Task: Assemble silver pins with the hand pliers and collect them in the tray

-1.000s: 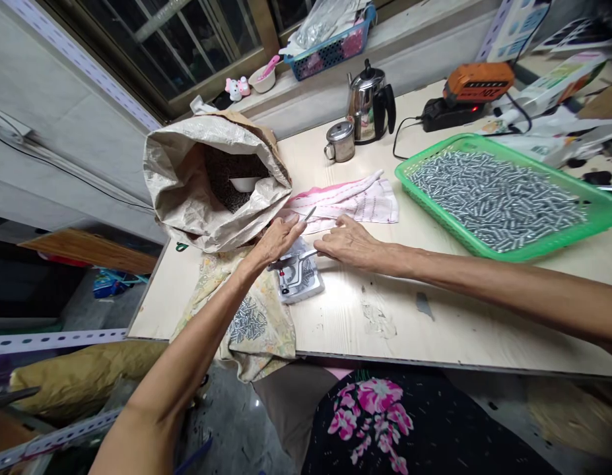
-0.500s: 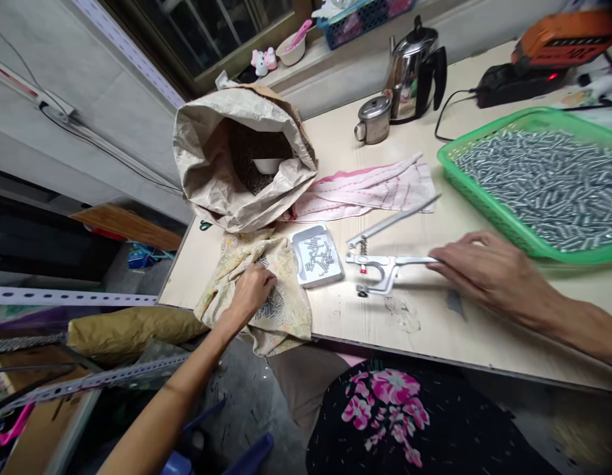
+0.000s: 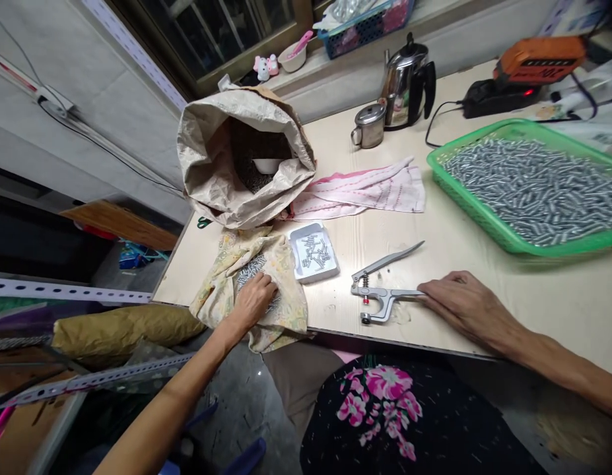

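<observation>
Snap-fastener pliers (image 3: 387,295), silver with a spring and a red tip, lie low over the table with the handles spread apart. My right hand (image 3: 467,307) pinches the end of the lower handle. My left hand (image 3: 256,300) is closed at a pile of small metal pins (image 3: 251,269) on a yellow floral cloth (image 3: 290,300); its fingertips are hidden, so what they pinch does not show. Between the hands a small white tray (image 3: 330,269) holds several more pins.
A green basket (image 3: 508,244) full of metal pieces stands on the right. Behind are an open sack (image 3: 201,155) with a white scoop (image 3: 267,165), a pink towel (image 3: 375,191), a lidded metal cup (image 3: 370,128) and a kettle (image 3: 407,86). The table's front edge runs by my lap.
My right hand has brought the pliers down nearer the table and its front edge. More of the pin pile shows beyond my left hand, which stays closed at the cloth.
</observation>
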`<state>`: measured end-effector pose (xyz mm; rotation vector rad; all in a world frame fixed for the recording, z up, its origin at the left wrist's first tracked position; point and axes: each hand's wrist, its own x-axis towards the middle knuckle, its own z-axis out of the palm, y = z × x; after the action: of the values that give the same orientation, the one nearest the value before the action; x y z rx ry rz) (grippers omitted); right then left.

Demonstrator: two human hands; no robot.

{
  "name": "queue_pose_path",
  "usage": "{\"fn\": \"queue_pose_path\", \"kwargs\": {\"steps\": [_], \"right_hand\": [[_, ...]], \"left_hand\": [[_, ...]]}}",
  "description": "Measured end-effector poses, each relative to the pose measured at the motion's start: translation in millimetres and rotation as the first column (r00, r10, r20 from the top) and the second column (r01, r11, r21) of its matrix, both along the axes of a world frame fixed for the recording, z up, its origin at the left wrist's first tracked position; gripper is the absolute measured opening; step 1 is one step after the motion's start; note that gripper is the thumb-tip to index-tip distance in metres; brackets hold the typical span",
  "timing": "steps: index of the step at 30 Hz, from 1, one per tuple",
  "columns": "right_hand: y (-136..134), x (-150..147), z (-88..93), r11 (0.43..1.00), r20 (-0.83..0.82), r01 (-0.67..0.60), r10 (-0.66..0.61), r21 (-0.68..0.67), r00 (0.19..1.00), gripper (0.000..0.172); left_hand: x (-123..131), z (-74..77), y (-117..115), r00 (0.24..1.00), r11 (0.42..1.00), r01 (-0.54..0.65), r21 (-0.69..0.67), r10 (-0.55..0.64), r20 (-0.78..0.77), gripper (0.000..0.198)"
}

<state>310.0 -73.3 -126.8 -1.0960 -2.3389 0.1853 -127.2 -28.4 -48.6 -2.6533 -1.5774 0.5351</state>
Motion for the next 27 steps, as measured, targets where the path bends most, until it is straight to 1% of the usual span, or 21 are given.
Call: {"fn": "queue_pose_path", "kwargs": {"steps": [2, 3, 4, 5, 6, 8, 9, 10, 11, 12, 14, 17, 19, 20, 22, 27], "right_hand": [[0, -1, 2.4, 1.000, 0.043, 0.021, -0.020, -0.021, 0.999, 0.023], [0, -2, 3.3, 0.999, 0.074, 0.036, -0.034, -0.025, 0.997, 0.024], [0, -2, 4.1, 0.998, 0.110, 0.051, -0.048, -0.022, 0.993, 0.026], [-1, -2, 4.8, 0.998, 0.148, 0.063, -0.061, -0.011, 0.987, 0.026], [-1, -2, 5.5, 0.997, 0.184, 0.071, -0.071, 0.006, 0.980, 0.026], [-2, -3, 7.4, 0.996, 0.232, 0.079, -0.089, 0.051, 0.969, 0.025], [-2, -4, 8.8, 0.994, 0.241, 0.081, -0.096, 0.074, 0.966, 0.023], [-3, -5, 10.4, 0.992, 0.242, 0.084, -0.104, 0.094, 0.965, 0.021], [-4, -5, 12.3, 0.990, 0.240, 0.087, -0.112, 0.113, 0.964, 0.020], [-4, -6, 14.4, 0.987, 0.236, 0.090, -0.120, 0.134, 0.964, 0.020], [-6, -7, 18.1, 0.979, 0.235, 0.097, -0.138, 0.178, 0.962, 0.021], [-8, -7, 20.5, 0.969, 0.239, 0.100, -0.155, 0.225, 0.959, 0.023], [-7, -6, 19.2, 0.969, 0.243, 0.102, -0.157, 0.224, 0.957, 0.023], [-7, -6, 18.0, 0.971, 0.244, 0.105, -0.157, 0.215, 0.957, 0.023], [-7, -6, 15.5, 0.976, 0.236, 0.113, -0.157, 0.189, 0.959, 0.024], [-7, -6, 13.5, 0.982, 0.205, 0.111, -0.141, 0.150, 0.969, 0.027]], "left_hand": [[-3, 3.8, -3, 0.990, 0.996, -0.056, 0.071, 0.046, 0.135, 0.026], [-2, 7.6, -6, 0.969, 0.989, -0.105, 0.106, 0.078, 0.234, 0.026], [2, 12.3, -9, 0.931, 0.978, -0.170, 0.122, 0.119, 0.345, 0.026], [9, 17.7, -13, 0.870, 0.963, -0.246, 0.108, 0.170, 0.462, 0.025], [19, 23.2, -17, 0.786, 0.945, -0.321, 0.054, 0.235, 0.571, 0.024], [47, 32.0, -26, 0.571, 0.886, -0.433, -0.165, 0.412, 0.710, 0.026], [63, 34.2, -30, 0.461, 0.844, -0.448, -0.295, 0.501, 0.733, 0.027], [80, 34.3, -34, 0.371, 0.802, -0.440, -0.405, 0.573, 0.731, 0.028], [96, 32.2, -37, 0.303, 0.765, -0.422, -0.486, 0.625, 0.720, 0.028], [111, 28.0, -40, 0.251, 0.738, -0.405, -0.540, 0.657, 0.711, 0.028], [135, 14.9, -44, 0.182, 0.699, -0.375, -0.609, 0.700, 0.691, 0.028], [157, -8.2, -48, 0.108, 0.632, -0.337, -0.698, 0.762, 0.638, 0.030], [164, -19.9, -49, 0.085, 0.585, -0.319, -0.746, 0.801, 0.592, 0.034], [167, -23.8, -49, 0.085, 0.569, -0.316, -0.759, 0.814, 0.575, 0.036], [170, -28.0, -49, 0.103, 0.559, -0.323, -0.764, 0.823, 0.559, 0.038], [172, -27.7, -46, 0.180, 0.584, -0.373, -0.721, 0.808, 0.561, 0.036]]}}
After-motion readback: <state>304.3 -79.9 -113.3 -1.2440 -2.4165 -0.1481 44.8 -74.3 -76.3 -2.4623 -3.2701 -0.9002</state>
